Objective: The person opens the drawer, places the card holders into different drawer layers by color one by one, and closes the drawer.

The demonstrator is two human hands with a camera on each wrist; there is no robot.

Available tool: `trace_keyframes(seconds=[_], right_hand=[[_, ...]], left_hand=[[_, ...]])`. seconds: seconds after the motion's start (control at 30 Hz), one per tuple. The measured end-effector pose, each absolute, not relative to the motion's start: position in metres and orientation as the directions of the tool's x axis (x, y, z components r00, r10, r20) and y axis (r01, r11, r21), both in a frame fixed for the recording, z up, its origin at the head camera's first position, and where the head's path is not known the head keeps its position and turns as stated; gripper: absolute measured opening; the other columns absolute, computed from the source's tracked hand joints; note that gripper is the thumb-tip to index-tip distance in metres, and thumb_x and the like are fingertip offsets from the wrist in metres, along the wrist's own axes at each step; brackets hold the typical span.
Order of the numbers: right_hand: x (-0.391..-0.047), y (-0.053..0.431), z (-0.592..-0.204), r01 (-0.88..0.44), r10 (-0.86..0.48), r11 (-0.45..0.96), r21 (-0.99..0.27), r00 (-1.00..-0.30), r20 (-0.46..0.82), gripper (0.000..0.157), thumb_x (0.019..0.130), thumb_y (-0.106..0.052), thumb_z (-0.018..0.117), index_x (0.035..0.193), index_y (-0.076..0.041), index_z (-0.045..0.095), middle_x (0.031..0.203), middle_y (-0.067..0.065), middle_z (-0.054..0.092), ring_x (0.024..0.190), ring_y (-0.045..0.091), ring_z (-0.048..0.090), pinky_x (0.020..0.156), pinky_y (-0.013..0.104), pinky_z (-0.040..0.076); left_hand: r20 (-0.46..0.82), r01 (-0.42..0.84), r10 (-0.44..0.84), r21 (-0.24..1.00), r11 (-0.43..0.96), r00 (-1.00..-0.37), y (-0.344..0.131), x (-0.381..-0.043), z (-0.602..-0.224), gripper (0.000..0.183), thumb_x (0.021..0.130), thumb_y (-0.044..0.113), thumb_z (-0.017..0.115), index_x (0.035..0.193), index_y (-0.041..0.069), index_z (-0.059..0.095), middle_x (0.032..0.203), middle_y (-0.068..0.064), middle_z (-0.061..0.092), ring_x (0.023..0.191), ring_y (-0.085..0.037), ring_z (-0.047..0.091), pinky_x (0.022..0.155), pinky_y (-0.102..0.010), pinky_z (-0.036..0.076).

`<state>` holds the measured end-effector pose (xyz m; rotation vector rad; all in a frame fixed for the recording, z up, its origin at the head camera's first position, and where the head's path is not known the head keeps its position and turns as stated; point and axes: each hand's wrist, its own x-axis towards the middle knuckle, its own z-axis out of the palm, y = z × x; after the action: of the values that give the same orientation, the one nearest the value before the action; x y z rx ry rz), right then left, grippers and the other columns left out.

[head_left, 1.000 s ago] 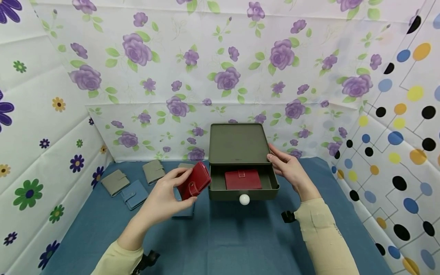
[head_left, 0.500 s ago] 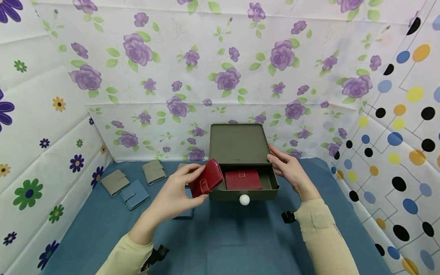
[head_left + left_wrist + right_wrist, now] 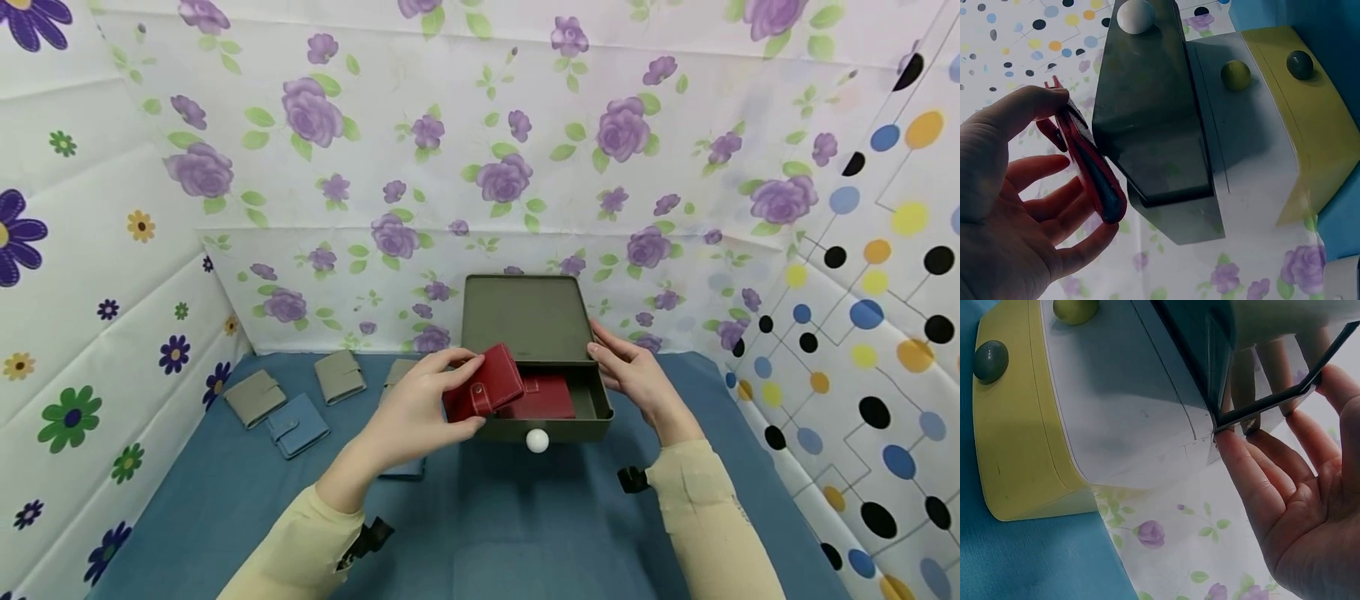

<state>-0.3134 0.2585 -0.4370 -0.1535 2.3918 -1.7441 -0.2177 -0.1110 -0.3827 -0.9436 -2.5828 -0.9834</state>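
Observation:
My left hand pinches a small red snap wallet between thumb and fingers. It overlaps the left front part of the pulled-out green top drawer. Inside that drawer lies another red wallet, partly covered by the held one. Seen from the left wrist, the pinched wallet is edge-on beside the drawer front with its white knob. My right hand touches the right side of the drawer box; the right wrist view has its extended fingertips along the green tier's edge.
Beige wallets and blue wallets lie on the blue cloth to the left; one blue wallet is mostly behind my left hand. Below the green tier are a white drawer and a yellow drawer. Floral sheeting hangs behind.
My left hand has carried the red wallet rightward, from beside the drawer to over its left front part. My right hand stays at the box's side; the head view has shifted slightly.

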Motion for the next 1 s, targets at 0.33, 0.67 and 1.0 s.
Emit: trace_keyframes(seconds=[0.33, 0.67, 1.0], right_hand=[[-0.313, 0.255, -0.438, 0.015, -0.186, 0.32, -0.947, -0.98, -0.078, 0.073, 0.098, -0.069, 0.065, 0.162, -0.052, 0.036, 0.171, 0.002, 0.037, 0.139, 0.027, 0.052, 0.112, 0.043, 0.05], [-0.311, 0.256, -0.44, 0.021, -0.181, 0.305, -0.952, -0.98, -0.079, 0.075, 0.098, -0.068, 0.065, 0.164, -0.048, 0.036, 0.172, 0.006, 0.035, 0.153, 0.036, 0.041, 0.117, 0.054, 0.041], [-0.312, 0.256, -0.442, 0.003, -0.18, 0.315, -0.949, -0.982, -0.062, 0.074, 0.099, -0.068, 0.064, 0.164, -0.048, 0.036, 0.172, 0.007, 0.034, 0.152, 0.039, 0.041, 0.117, 0.055, 0.042]], left_hand=[[0.393, 0.67, 0.543, 0.426, 0.608, -0.742, -0.1, -0.229, -0.379, 0.072, 0.089, 0.023, 0.089, 0.154, 0.01, 0.06, 0.148, -0.009, 0.057, 0.133, -0.027, 0.053, 0.095, -0.044, 0.058], [0.355, 0.726, 0.634, 0.372, 0.579, -0.687, -0.098, -0.235, -0.38, 0.07, 0.092, 0.025, 0.088, 0.155, 0.011, 0.059, 0.145, -0.011, 0.061, 0.129, -0.029, 0.053, 0.099, -0.047, 0.054], [0.262, 0.697, 0.66, 0.434, 0.571, -0.704, -0.101, -0.238, -0.378, 0.073, 0.096, 0.027, 0.084, 0.16, 0.011, 0.053, 0.153, -0.01, 0.059, 0.138, -0.029, 0.046, 0.107, -0.05, 0.05]])
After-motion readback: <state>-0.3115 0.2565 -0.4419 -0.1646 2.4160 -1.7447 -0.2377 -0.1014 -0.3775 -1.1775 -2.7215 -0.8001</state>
